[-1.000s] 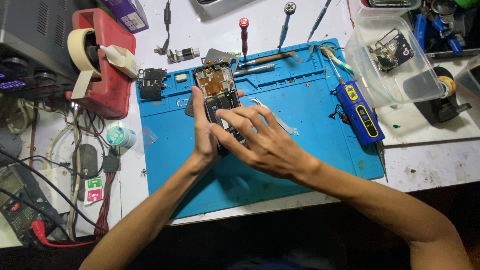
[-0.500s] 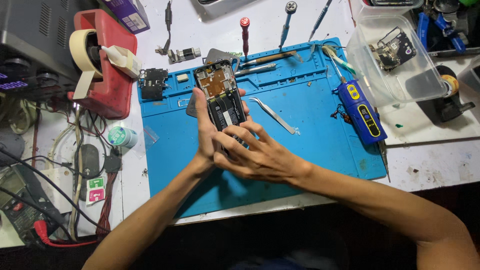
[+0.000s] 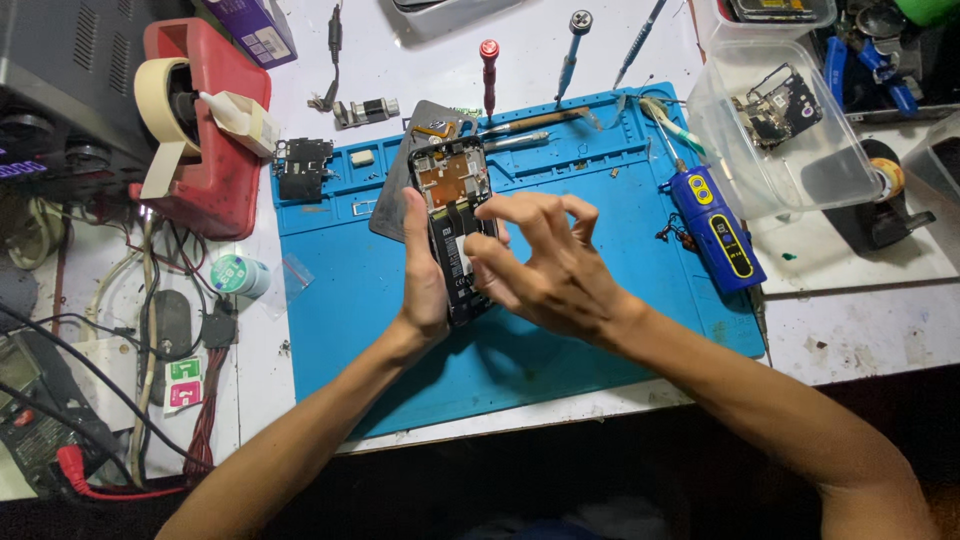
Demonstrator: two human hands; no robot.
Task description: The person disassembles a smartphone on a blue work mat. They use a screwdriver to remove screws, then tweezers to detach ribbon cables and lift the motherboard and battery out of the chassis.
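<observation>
The left hand grasps an opened phone along its left edge, thumb laid up the frame and fingers wrapped behind, holding it tilted just above the blue mat. The right hand has its fingers spread and curled over the phone's right edge, the tips touching the exposed battery and frame; it presses rather than clamps, and nothing else is held in it. The phone sits between both hands, its copper-coloured board uppermost, away from the wrists. To do this well, I judge the left grip should stay firm on the frame only, while the right fingertips work gently along the edge so that no flex cable or the battery is bent. Just beyond the fingers lies a grey back cover, partly under the phone. Farther out to the right lies a blue powered driver, and past it a clear plastic tub holds a small circuit board. Well off to the left stands a red tape dispenser carrying a roll of masking tape.
</observation>
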